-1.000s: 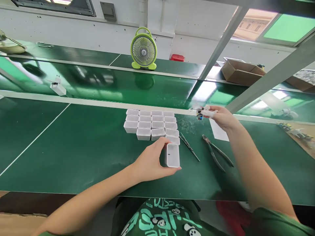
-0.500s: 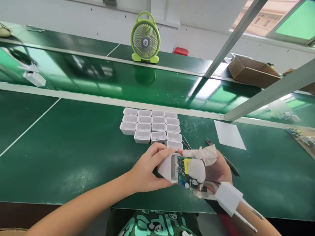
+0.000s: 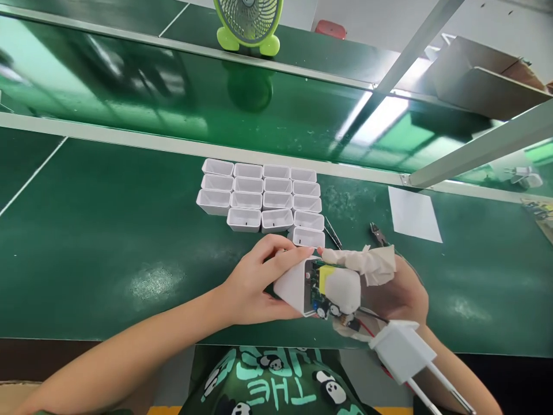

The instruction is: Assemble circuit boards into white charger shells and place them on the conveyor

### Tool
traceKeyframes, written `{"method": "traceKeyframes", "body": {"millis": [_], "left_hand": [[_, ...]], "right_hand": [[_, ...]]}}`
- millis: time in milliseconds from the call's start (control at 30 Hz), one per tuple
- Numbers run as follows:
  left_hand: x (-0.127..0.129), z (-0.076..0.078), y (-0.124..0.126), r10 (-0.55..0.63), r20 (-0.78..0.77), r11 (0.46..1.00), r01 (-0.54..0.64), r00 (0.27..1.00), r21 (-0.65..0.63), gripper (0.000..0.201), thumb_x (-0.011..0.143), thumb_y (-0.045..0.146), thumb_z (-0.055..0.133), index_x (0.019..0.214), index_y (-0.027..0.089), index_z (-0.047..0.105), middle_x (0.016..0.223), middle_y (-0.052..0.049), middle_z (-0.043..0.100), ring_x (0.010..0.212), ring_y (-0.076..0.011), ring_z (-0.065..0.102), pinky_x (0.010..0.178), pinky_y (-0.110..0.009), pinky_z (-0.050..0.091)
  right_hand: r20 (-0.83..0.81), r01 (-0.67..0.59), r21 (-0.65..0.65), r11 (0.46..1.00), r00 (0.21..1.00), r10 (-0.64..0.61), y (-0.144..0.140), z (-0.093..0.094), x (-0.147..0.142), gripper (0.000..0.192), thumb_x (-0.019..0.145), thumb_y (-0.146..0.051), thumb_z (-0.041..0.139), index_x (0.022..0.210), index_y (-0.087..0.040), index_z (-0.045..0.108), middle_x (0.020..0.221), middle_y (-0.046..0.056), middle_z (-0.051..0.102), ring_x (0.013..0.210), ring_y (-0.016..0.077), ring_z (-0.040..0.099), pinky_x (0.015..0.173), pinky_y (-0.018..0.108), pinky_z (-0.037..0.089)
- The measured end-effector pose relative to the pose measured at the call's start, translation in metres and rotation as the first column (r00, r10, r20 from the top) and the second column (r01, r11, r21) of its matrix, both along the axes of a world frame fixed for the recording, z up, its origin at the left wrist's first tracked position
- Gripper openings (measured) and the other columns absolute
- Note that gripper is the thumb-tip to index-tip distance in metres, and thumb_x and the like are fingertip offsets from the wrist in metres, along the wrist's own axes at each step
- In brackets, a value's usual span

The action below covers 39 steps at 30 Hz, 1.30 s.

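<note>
My left hand point(image 3: 253, 283) is wrapped round a white plastic case point(image 3: 292, 287) lying on its side, its mouth facing right. From the right, my right hand point(image 3: 400, 291) grips a green circuit board point(image 3: 317, 291) between thumb and fingers wearing pale finger covers. The board's left end is inside the mouth of the case. On it sit a yellow part point(image 3: 326, 279) and a large white block point(image 3: 343, 290). A white plug piece point(image 3: 404, 351) with two long metal prongs hangs over my right wrist, joined by red and black wires.
Several open white cases point(image 3: 247, 200) stand in rows ahead. Tweezers point(image 3: 333, 233), cutting pliers point(image 3: 378, 234) and a white sheet point(image 3: 415, 213) lie to the right. Behind are a green fan point(image 3: 249, 26) and a cardboard box point(image 3: 484, 80) on the raised shelf.
The circuit board has gone further left into the case. My view has tipped downward, so the bench and shelf sit higher in the picture.
</note>
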<state>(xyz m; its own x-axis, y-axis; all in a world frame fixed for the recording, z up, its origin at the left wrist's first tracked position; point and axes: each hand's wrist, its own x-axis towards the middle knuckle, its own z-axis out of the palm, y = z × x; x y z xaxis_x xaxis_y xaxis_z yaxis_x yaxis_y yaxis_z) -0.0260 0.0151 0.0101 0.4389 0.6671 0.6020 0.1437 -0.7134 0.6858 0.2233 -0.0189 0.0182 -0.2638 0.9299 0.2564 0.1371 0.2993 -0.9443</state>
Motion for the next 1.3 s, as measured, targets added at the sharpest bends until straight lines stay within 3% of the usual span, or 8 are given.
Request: {"method": "traceKeyframes", "body": {"millis": [100, 267, 433, 567, 767, 1033, 1167, 1300], "left_hand": [[0.0, 0.0, 0.0, -0.015, -0.03, 1.0, 0.014, 0.999, -0.009, 0.07, 0.081, 0.029, 0.078, 0.143, 0.021, 0.048, 0.113, -0.011, 0.055, 0.098, -0.0193, 0.059, 0.078, -0.027, 0.055], [0.0, -0.001, -0.001, -0.002, -0.059, 1.0, 0.002, 0.998, 0.002, 0.07, 0.081, 0.03, 0.078, 0.144, 0.023, 0.048, 0.114, -0.011, 0.055, 0.097, -0.0192, 0.06, 0.079, -0.028, 0.056], [0.0, -0.002, -0.003, 0.011, -0.044, 1.0, -0.011, 0.999, 0.0, 0.072, 0.081, 0.03, 0.078, 0.145, 0.024, 0.046, 0.114, -0.01, 0.056, 0.097, -0.019, 0.059, 0.08, -0.028, 0.056], [0.0, -0.002, -0.002, 0.015, -0.065, 1.0, -0.015, 0.998, -0.009, 0.072, 0.082, 0.033, 0.077, 0.146, 0.027, 0.045, 0.114, -0.01, 0.057, 0.097, -0.0194, 0.06, 0.079, -0.029, 0.056], [0.0, 0.0, -0.001, 0.007, -0.061, 1.0, -0.006, 0.998, 0.024, 0.07, 0.081, 0.032, 0.078, 0.144, 0.022, 0.048, 0.112, -0.01, 0.056, 0.096, -0.0185, 0.06, 0.078, -0.027, 0.055], [0.0, 0.001, -0.001, 0.014, -0.07, 0.999, -0.012, 0.997, 0.034, 0.068, 0.082, 0.032, 0.078, 0.143, 0.021, 0.049, 0.111, -0.011, 0.058, 0.094, -0.0184, 0.06, 0.078, -0.028, 0.055], [0.0, 0.0, -0.001, 0.03, -0.071, 0.999, -0.029, 0.997, 0.023, 0.071, 0.081, 0.034, 0.079, 0.144, 0.023, 0.048, 0.111, -0.01, 0.059, 0.093, -0.0189, 0.061, 0.077, -0.029, 0.055], [0.0, 0.0, -0.001, 0.039, -0.088, 0.999, -0.039, 0.995, 0.01, 0.077, 0.077, 0.04, 0.082, 0.144, 0.025, 0.047, 0.112, -0.01, 0.059, 0.092, -0.0189, 0.062, 0.077, -0.028, 0.056]], "right_hand": [[-0.04, -0.093, 0.019, 0.995, 0.995, 0.094, 0.001, 0.001, 0.001, 0.073, 0.065, -0.021, 0.085, 0.133, -0.031, 0.059, 0.122, 0.01, 0.071, 0.109, 0.032, 0.07, 0.093, 0.042, 0.06], [-0.085, -0.077, 0.108, 0.991, 0.993, 0.086, 0.0, 0.004, -0.001, 0.088, 0.061, -0.004, 0.08, 0.141, -0.031, 0.053, 0.131, 0.006, 0.068, 0.117, 0.0284, 0.067, 0.101, 0.035, 0.057], [-0.12, -0.137, 0.111, 0.984, 0.981, 0.15, 0.004, 0.011, -0.003, 0.09, 0.064, -0.003, 0.08, 0.144, -0.03, 0.051, 0.136, 0.0, 0.066, 0.119, 0.0223, 0.066, 0.105, 0.027, 0.053], [-0.074, -0.112, 0.093, 0.989, 0.99, 0.119, 0.004, 0.015, -0.005, 0.084, 0.062, -0.004, 0.083, 0.138, -0.028, 0.057, 0.131, -0.001, 0.068, 0.115, 0.022, 0.068, 0.104, 0.027, 0.055], [-0.064, -0.11, 0.09, 0.99, 0.991, 0.116, 0.004, 0.014, -0.005, 0.083, 0.068, -0.01, 0.082, 0.142, -0.034, 0.054, 0.131, -0.005, 0.068, 0.114, 0.0186, 0.068, 0.105, 0.023, 0.053], [-0.045, -0.086, 0.037, 0.996, 0.995, 0.087, 0.001, 0.011, -0.001, 0.08, 0.064, -0.006, 0.079, 0.137, -0.034, 0.057, 0.131, 0.004, 0.068, 0.118, 0.0311, 0.067, 0.099, 0.041, 0.059], [-0.009, -0.085, 0.049, 0.995, 0.996, 0.085, 0.002, 0.015, -0.003, 0.078, 0.068, -0.013, 0.08, 0.138, -0.037, 0.055, 0.128, 0.003, 0.07, 0.112, 0.0306, 0.07, 0.097, 0.04, 0.06], [0.073, -0.033, 0.035, 0.999, 0.997, 0.03, 0.0, 0.016, -0.003, 0.083, 0.058, -0.015, 0.089, 0.133, -0.035, 0.059, 0.124, 0.004, 0.072, 0.108, 0.0325, 0.071, 0.096, 0.042, 0.06]]}}
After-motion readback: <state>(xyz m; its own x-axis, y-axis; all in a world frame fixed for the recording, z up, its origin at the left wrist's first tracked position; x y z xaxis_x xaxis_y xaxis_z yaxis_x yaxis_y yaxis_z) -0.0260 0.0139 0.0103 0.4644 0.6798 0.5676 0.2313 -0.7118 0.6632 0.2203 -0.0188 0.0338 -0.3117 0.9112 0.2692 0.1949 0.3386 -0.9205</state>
